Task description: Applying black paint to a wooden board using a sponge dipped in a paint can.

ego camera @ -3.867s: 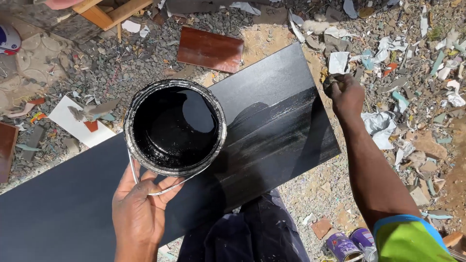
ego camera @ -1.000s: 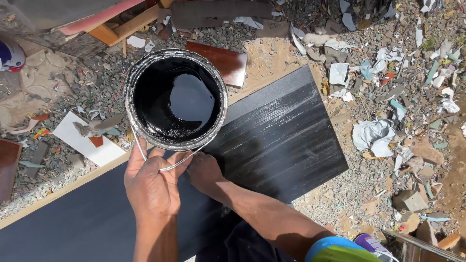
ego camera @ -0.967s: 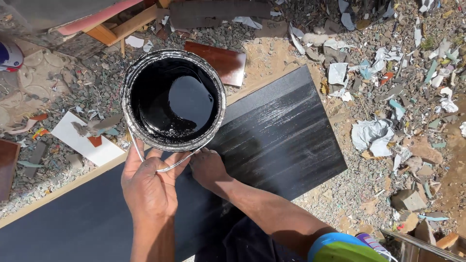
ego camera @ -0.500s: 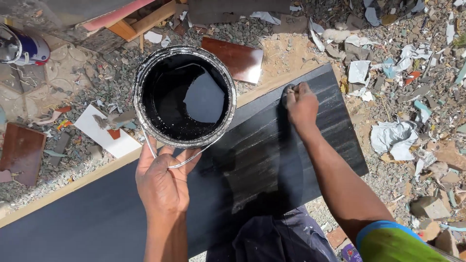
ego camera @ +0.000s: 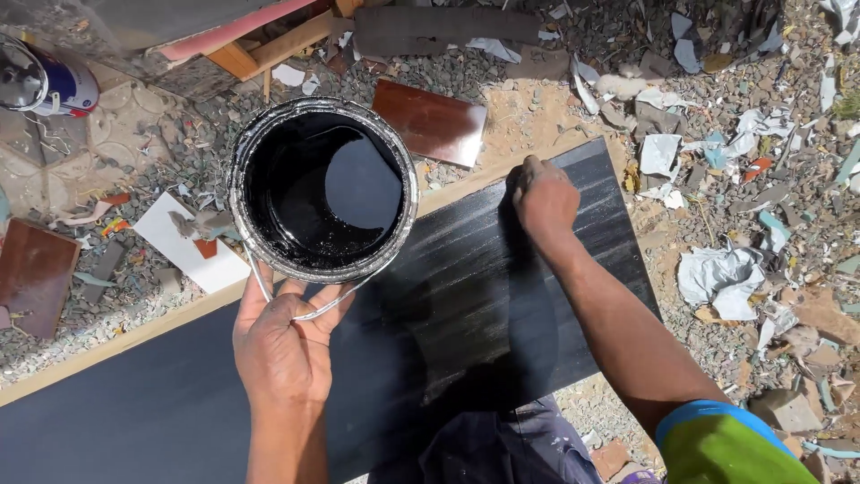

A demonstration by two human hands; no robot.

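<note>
The left hand (ego camera: pixel 285 350) holds an open paint can (ego camera: pixel 322 190) up over the black-painted board (ego camera: pixel 430 305), fingers curled round its thin wire bail at the near rim. With dark paint pooled inside it looks weighty and ready to slop — the wire is the sensible hold, kept level. The right hand (ego camera: pixel 543 195) reaches out along a straight arm, closed into a loose fist pressed onto the board near its far edge; what it grips, I cannot tell. Gravel (ego camera: pixel 743 215) and scraps lie all around.
</note>
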